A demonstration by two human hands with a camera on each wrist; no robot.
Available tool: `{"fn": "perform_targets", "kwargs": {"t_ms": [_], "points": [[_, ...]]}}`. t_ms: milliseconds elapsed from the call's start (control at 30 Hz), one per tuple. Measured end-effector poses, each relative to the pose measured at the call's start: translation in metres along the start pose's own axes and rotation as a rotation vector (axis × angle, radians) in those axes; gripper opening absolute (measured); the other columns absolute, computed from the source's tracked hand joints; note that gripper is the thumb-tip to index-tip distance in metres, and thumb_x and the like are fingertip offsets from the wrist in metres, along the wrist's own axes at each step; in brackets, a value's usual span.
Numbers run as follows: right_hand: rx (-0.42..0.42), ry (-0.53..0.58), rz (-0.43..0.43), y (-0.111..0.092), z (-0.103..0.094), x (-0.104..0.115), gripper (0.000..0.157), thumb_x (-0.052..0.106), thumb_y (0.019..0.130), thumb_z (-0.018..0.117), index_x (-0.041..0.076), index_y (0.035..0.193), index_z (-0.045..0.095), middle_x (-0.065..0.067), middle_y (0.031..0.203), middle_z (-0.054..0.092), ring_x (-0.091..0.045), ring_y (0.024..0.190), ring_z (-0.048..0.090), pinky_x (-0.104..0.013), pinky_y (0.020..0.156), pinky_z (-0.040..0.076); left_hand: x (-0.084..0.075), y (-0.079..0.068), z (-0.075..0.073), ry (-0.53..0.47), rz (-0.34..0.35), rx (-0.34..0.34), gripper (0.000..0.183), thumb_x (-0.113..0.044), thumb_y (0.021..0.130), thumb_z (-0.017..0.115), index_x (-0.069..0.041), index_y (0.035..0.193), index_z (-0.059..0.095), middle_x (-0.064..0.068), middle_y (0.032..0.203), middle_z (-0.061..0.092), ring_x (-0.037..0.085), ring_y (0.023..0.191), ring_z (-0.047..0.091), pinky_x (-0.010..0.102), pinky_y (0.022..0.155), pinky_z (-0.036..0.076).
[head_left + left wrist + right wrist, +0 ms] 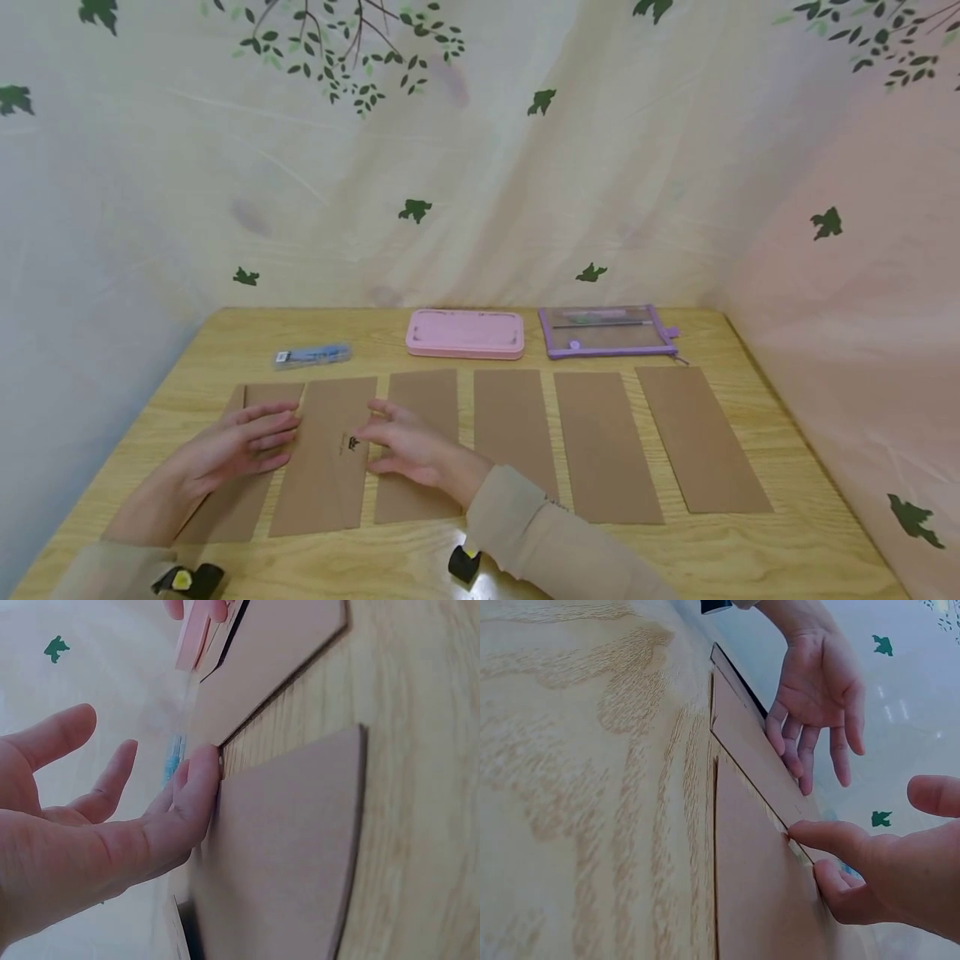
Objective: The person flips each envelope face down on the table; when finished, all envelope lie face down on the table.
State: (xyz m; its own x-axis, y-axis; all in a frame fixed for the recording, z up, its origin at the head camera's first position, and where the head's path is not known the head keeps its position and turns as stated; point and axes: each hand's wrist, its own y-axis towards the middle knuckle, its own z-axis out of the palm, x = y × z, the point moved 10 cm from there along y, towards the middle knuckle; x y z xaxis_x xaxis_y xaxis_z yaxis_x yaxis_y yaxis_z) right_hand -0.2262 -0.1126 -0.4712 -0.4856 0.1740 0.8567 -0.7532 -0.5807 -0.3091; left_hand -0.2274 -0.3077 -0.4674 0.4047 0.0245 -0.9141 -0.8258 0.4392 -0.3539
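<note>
Flat brown cardboard panels lie side by side in a row on the wooden table. My left hand [238,446] is over the leftmost panel [232,517], its fingers extended and its fingertips at that panel's right edge. In the left wrist view, the fingers [191,791] rest by the panel's corner, thumb apart. My right hand [416,446] reaches to the right edge of the second panel [318,467], near a small dark printed mark [353,442]. Its fingers [829,836] are spread at the gap beside the third panel [420,392].
Behind the row are a clear packet with blue contents [312,357], a pink case [465,333] and a purple-edged transparent zip pouch [607,346]. More panels, including the rightmost one [705,442], continue to the right. A leaf-patterned curtain [480,167] surrounds the table.
</note>
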Motion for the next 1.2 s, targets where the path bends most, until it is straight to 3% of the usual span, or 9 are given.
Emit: {"fn": "perform_targets", "kwargs": {"t_ms": [433,933,1200], "points": [[-0.003,0.013,0.010,0.000,-0.002,0.000,0.071,0.003,0.096,0.060,0.001,0.158,0.025,-0.025,0.157,0.031,-0.040,0.145,0.031,-0.068,0.110,0.032,-0.001,-0.003,-0.001,-0.043,0.000,0.025,0.027,-0.021,0.111,0.041,-0.025,0.136,0.052,-0.009,0.133,0.059,0.009,0.121,0.056,0.040,0.103,0.051],[0.005,0.036,0.031,-0.004,0.000,0.003,0.072,0.003,0.096,0.062,0.004,0.159,0.026,-0.025,0.151,0.042,-0.045,0.144,0.031,-0.069,0.110,0.032,-0.025,-0.012,0.020,-0.137,0.087,0.215,0.043,-0.015,0.114,0.026,-0.026,0.140,0.057,-0.007,0.141,0.059,0.012,0.128,0.056,0.040,0.104,0.049],[0.017,0.029,0.029,-0.008,0.002,0.007,0.072,0.005,0.096,0.063,0.005,0.159,0.027,-0.023,0.148,0.047,-0.045,0.143,0.034,-0.067,0.109,0.035,-0.033,-0.015,0.026,-0.153,0.090,0.220,0.042,-0.015,0.114,0.026,-0.023,0.142,0.056,-0.006,0.142,0.058,0.013,0.128,0.055,0.041,0.104,0.050]]}}
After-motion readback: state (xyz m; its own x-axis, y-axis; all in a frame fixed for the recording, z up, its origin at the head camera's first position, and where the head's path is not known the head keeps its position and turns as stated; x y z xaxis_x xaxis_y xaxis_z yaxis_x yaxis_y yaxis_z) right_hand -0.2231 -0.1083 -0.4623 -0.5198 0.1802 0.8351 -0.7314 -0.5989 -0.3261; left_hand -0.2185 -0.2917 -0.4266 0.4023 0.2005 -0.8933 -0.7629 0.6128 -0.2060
